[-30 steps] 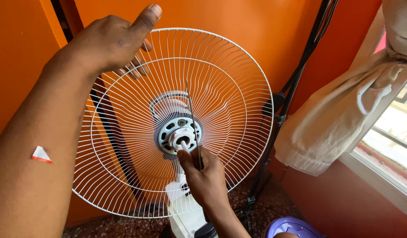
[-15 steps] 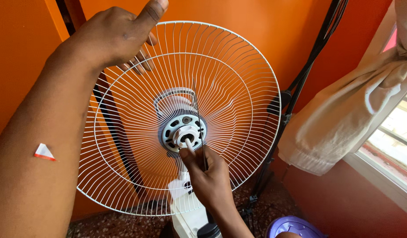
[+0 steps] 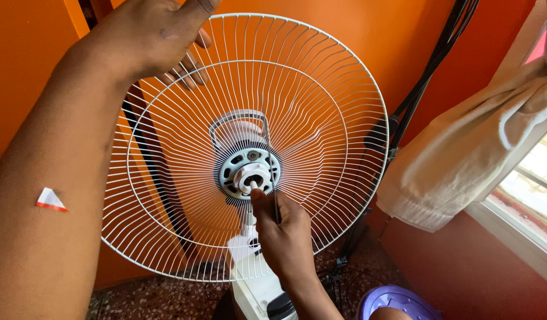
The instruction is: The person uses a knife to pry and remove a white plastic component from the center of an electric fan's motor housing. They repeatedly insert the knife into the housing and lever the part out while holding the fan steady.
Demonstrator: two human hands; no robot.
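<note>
The left hand (image 3: 152,35) gripped the upper left rim of the white wire fan guard (image 3: 321,106), fingers hooked through the wires. The right hand (image 3: 285,234) pinched a thin tool (image 3: 276,198) just below the central hub (image 3: 249,173), fingertips touching it.

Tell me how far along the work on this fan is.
Done: the front grille and blades are off, leaving the rear wire guard bare on the motor.
In hand: the left hand grips the guard's upper rim, while the right hand holds a thin tool at the white hub nut.
Left: the guard is not yet off the motor.
</note>
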